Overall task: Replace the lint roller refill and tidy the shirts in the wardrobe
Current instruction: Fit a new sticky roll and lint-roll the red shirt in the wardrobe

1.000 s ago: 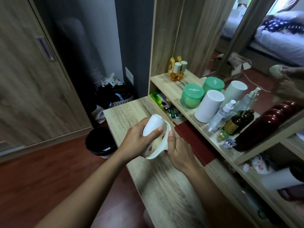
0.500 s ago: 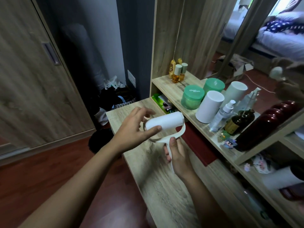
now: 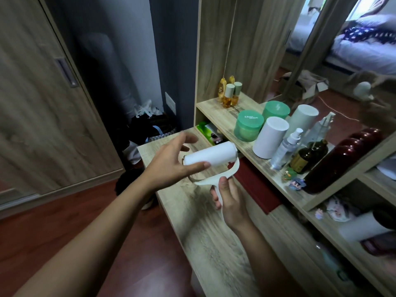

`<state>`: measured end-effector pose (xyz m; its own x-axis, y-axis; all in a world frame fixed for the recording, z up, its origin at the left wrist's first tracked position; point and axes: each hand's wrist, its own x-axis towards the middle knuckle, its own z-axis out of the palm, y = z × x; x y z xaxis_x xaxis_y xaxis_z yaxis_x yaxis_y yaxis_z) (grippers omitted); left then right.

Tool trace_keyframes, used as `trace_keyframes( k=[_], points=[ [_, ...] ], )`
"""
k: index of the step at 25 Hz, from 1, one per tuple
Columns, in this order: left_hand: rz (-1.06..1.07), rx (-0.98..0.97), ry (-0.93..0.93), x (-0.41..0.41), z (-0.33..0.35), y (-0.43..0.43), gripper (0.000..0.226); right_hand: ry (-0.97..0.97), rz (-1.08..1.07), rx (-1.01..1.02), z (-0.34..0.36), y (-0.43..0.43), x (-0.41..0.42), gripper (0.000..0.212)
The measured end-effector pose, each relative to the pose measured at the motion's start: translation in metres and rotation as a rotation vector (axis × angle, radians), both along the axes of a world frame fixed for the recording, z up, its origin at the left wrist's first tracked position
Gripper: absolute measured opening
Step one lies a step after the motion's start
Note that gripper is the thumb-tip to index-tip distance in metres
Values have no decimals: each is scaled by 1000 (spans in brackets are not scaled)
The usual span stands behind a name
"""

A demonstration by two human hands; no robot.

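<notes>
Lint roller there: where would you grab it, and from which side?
Take the lint roller by its slim handle, coming from below on the person's side, as the right hand does. The handle juts down from the fork, while the roll fills the top and should stay free.

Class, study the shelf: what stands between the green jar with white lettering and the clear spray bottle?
A white cylindrical canister stands between the green jar and the clear spray bottle, as the head view shows.

The left hand (image 3: 171, 161) and the right hand (image 3: 231, 200) are shown bare; both forearms (image 3: 107, 221) are uncovered by sleeves.
</notes>
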<state>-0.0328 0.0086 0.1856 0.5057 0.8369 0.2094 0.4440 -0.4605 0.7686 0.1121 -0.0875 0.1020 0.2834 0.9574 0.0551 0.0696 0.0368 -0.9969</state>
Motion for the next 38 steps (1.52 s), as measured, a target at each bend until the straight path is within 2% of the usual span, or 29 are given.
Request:
trace_keyframes(
  k=[3, 7, 12, 16, 19, 22, 27, 33, 38],
  points=[
    [241, 53, -205, -2, 10, 10, 24, -10, -11, 0, 1, -1, 0, 39],
    [92, -4, -156, 0, 8, -4, 19, -25, -32, 10, 3, 1, 0, 44],
    [-23, 40, -60, -5, 2, -11, 32, -31, -14, 28, 3, 4, -3, 53],
    [18, 20, -30, -22, -1, -4, 46, -22, 15, 21, 1, 14, -18, 43],
    [118, -1, -87, -47, -4, 6, 53, -11, 34, 17, 1, 32, -39, 37],
    [247, -11, -174, -99, -5, 28, 35, -26, 62, -26, 4, 66, -77, 44],
    [479, 79, -201, -237, 0, 98, 23, 14, 175, -11, 10, 158, -183, 36],
    [575, 147, -17, -385, 7, 187, 25, 55, 184, 44, 30, 268, -317, 23],
    [503, 252, 224, -444, -5, 259, 29, 88, 174, 57, 43, 338, -363, 19]
  ],
)
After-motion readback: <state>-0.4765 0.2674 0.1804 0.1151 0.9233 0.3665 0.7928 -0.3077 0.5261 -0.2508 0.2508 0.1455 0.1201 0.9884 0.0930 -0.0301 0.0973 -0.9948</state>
